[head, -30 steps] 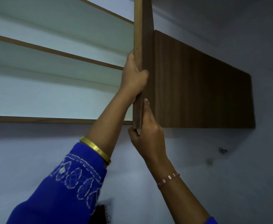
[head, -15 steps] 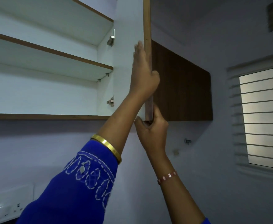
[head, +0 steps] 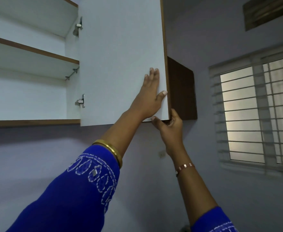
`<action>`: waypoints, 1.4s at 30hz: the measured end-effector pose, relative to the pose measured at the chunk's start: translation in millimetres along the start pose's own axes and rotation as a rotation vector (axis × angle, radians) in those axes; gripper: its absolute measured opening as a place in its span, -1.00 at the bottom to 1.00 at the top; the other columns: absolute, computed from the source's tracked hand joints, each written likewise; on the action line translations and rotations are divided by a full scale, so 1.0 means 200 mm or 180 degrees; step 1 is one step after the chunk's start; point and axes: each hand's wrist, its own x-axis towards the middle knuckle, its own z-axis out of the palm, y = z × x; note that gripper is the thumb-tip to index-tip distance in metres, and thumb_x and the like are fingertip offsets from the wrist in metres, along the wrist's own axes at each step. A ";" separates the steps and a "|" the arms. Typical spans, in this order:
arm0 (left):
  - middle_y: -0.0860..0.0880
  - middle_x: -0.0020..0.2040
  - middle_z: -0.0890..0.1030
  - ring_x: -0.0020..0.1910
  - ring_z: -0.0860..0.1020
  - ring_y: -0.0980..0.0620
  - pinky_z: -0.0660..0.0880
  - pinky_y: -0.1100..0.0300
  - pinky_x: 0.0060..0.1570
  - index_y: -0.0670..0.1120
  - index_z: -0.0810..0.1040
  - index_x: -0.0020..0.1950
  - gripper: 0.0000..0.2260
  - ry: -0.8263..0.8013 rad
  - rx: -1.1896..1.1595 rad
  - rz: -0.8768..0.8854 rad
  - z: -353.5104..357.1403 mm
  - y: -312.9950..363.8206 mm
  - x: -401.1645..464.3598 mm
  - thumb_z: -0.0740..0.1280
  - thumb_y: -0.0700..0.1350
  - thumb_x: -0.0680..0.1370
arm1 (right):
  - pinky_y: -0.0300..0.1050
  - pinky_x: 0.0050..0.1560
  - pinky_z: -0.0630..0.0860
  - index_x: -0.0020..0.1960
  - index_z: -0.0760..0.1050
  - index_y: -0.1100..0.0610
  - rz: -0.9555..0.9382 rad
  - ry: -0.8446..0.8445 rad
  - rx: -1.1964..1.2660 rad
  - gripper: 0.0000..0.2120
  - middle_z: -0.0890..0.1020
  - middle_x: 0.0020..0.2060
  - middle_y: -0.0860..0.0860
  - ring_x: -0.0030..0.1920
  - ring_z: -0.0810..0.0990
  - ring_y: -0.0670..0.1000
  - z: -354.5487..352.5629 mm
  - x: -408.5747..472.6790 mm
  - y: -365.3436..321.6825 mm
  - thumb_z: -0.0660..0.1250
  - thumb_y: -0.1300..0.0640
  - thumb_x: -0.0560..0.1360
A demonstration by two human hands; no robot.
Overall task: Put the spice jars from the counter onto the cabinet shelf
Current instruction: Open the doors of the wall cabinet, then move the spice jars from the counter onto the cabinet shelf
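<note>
- Head view: the door stands in mid-frame, its white inner face toward the camera, hiding the right end of the cabinet.
- A window with horizontal bars fills the right of the frame; a dark closed door shows just right of the open one.
- The shelf, at upper left, is a flat white board with a brown front edge, carried on a metal bracket. Two metal hinges sit on the door's left side.
- No spice jars or counter are in the frame.
- The left hand lies flat on the door's white face near its right edge, fingers straight and together.
- The right hand grips the door's lower right corner from below, thumb on the white face, fingers curled behind.
- A gold bangle and blue embroidered sleeve cover the left forearm; a thin bracelet circles the right wrist.
</note>
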 end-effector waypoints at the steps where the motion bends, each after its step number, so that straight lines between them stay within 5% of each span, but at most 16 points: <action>1: -0.07 0.55 -0.23 0.53 -0.23 -0.05 -0.16 0.06 0.48 -0.11 -0.22 0.52 -0.41 0.0059 -0.0015 0.0027 0.03 -0.01 0.01 0.08 -0.06 0.63 | -0.32 -0.12 0.58 0.12 0.48 0.19 0.0001 -0.0038 0.0015 -0.69 0.61 -0.09 0.05 -0.13 0.61 -0.09 -0.02 0.02 0.01 0.41 0.35 0.41; 10: -0.11 0.55 -0.21 0.53 -0.21 -0.09 -0.16 0.02 0.48 -0.13 -0.19 0.52 -0.44 0.0252 0.0049 0.0108 0.06 -0.04 -0.01 0.04 -0.03 0.64 | -0.12 0.09 0.59 0.15 0.45 0.21 0.0067 0.0182 0.0256 -0.72 0.62 -0.03 0.08 -0.04 0.62 -0.06 0.03 -0.03 0.07 0.38 0.28 0.46; 14: -0.11 0.56 -0.12 0.54 -0.12 -0.05 -0.08 0.10 0.49 -0.14 -0.12 0.53 -0.48 0.0346 0.0050 0.0105 0.03 -0.08 -0.13 0.03 -0.07 0.64 | -0.32 -0.04 0.52 0.17 0.49 0.30 0.0044 0.0341 -0.0309 -0.74 0.63 -0.05 0.09 -0.02 0.59 -0.04 0.13 -0.14 0.13 0.27 0.17 0.54; 17: -0.11 0.56 -0.04 0.54 -0.06 -0.03 -0.12 0.12 0.49 -0.13 -0.01 0.52 -0.53 0.0336 0.0159 0.0003 0.01 -0.15 -0.28 0.03 -0.09 0.64 | -0.26 -0.09 0.49 0.15 0.51 0.25 -0.0018 0.0083 -0.0674 -0.76 0.62 -0.06 0.05 -0.05 0.58 -0.02 0.24 -0.23 0.21 0.21 0.15 0.58; 22: -0.11 0.55 0.02 0.54 -0.02 -0.03 -0.17 0.20 0.45 -0.14 0.09 0.51 -0.57 0.0366 0.0550 -0.0309 -0.21 -0.33 -0.62 0.03 -0.15 0.63 | 0.08 0.26 0.49 0.34 0.40 0.22 -0.0267 -0.0371 -0.1171 -0.61 0.53 0.25 0.15 0.29 0.48 0.11 0.57 -0.43 0.31 0.19 0.04 0.58; 27: -0.15 0.54 0.09 0.54 0.03 -0.07 -0.11 0.08 0.49 -0.16 0.13 0.49 -0.58 0.0485 0.1183 -0.0856 -0.66 -0.52 -1.14 0.04 -0.16 0.62 | 0.00 0.43 0.23 0.42 0.30 0.21 -0.0211 -0.1039 -0.1000 -0.56 0.35 0.42 0.14 0.47 0.24 0.13 1.00 -0.88 0.18 0.13 0.04 0.60; 32: -0.17 0.53 0.11 0.53 0.05 -0.11 -0.07 0.09 0.49 -0.18 0.17 0.48 -0.59 0.0595 0.1406 -0.0972 -0.80 -0.52 -1.17 0.04 -0.15 0.62 | -0.02 0.44 0.20 0.41 0.32 0.21 -0.0561 -0.1042 -0.1145 -0.54 0.37 0.41 0.15 0.47 0.25 0.14 1.13 -0.83 0.14 0.13 0.01 0.58; 42: -0.14 0.53 0.14 0.52 0.11 -0.08 -0.05 0.10 0.49 -0.14 0.19 0.47 -0.59 0.0806 0.1806 -0.1926 -1.37 -0.62 -2.00 0.06 -0.11 0.63 | -0.04 0.45 0.21 0.41 0.34 0.15 -0.0446 -0.1719 -0.0973 -0.51 0.34 0.44 0.11 0.47 0.25 0.10 1.67 -1.55 -0.03 0.14 -0.05 0.55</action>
